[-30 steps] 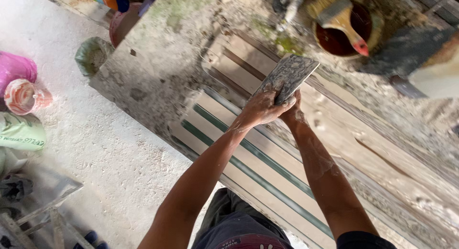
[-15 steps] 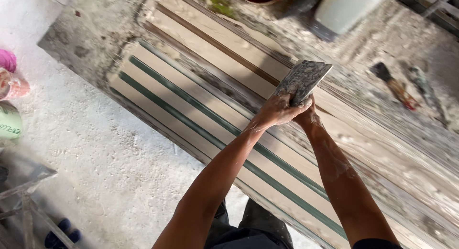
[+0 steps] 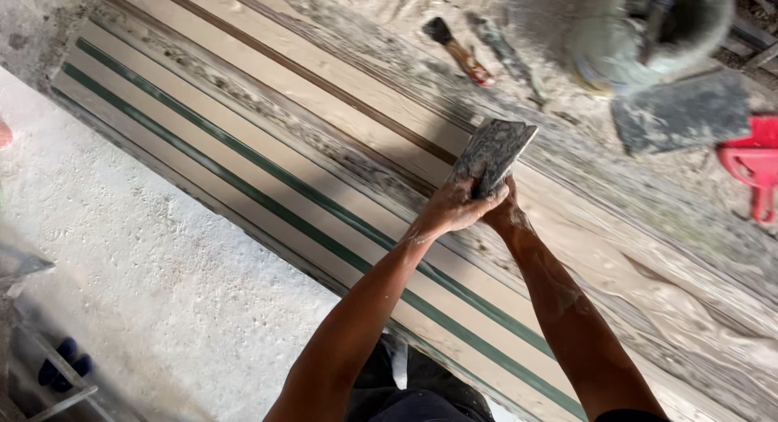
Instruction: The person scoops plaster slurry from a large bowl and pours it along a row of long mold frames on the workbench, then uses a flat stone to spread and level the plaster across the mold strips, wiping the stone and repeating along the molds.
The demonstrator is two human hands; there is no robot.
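Grey and dusty, the flat trowel blade (image 3: pixel 494 153) sits tight in both your hands, with your left hand (image 3: pixel 455 205) wrapped over its near end and your right hand (image 3: pixel 506 214) tucked just behind, fingers curled shut on it. You press it down on the long pale moulding (image 3: pixel 243 138) with the green stripes (image 3: pixel 267 175). Up past it lie a brush with a brown handle (image 3: pixel 458 51), a grey bucket (image 3: pixel 648 33), a dark flat board (image 3: pixel 681 110) and a red tool (image 3: pixel 758 159).

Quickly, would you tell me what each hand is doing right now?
Left hand: closed on the flat scraper blade.
Right hand: on the same blade, mostly hidden behind the left; grip cannot be told.
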